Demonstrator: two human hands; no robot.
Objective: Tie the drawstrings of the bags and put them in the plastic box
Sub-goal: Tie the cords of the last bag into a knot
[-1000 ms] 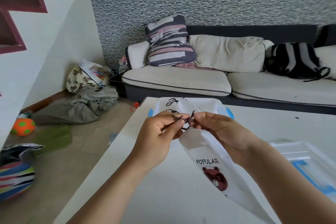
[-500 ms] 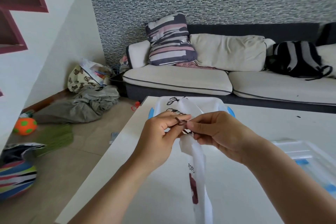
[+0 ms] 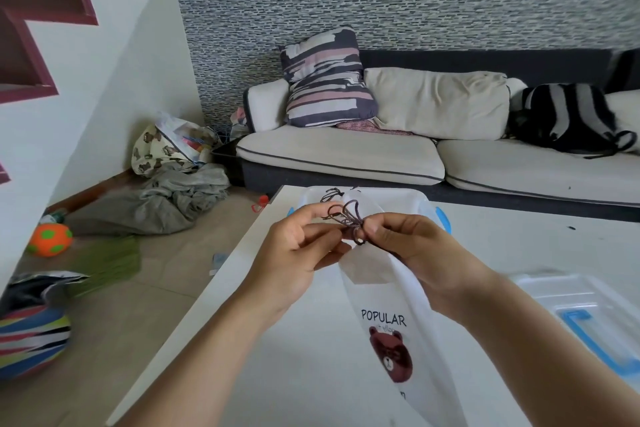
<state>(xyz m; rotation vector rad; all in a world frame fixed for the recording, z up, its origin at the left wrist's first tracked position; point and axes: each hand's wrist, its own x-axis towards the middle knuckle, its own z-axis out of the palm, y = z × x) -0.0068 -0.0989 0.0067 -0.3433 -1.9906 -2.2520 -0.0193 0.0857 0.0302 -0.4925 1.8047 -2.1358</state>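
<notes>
Pinching the cord (image 3: 348, 217) from both sides, the two hands are meeting above the far part of the tabletop (image 3: 311, 374). Left hand (image 3: 299, 253) is curling its thumb and forefinger round a loop of the dark cord, other fingers loosely bent beneath, palm facing right. Right hand (image 3: 412, 248) is gripping the gathered neck of the bag (image 3: 391, 322) and the cord knot between thumb and fingertips, fingers curled tight. Several cord loops are sticking up between the two hands.

Bag is hanging from the right hand, slanting down toward the near edge of the tabletop; it is white, printed with "POPULAR" and a brown bear. Whether its lower end is touching the tabletop, cannot tell.

Box (image 3: 398, 198) is sitting at the far edge of the tabletop, just behind the hands, clear with blue handles; another white bag with dark cord is lying inside it. Lid (image 3: 585, 315), clear with a blue handle, is lying flat at the right edge of the tabletop, apart from the box.

Sofa (image 3: 346, 156) with cushions is standing beyond the table.
</notes>
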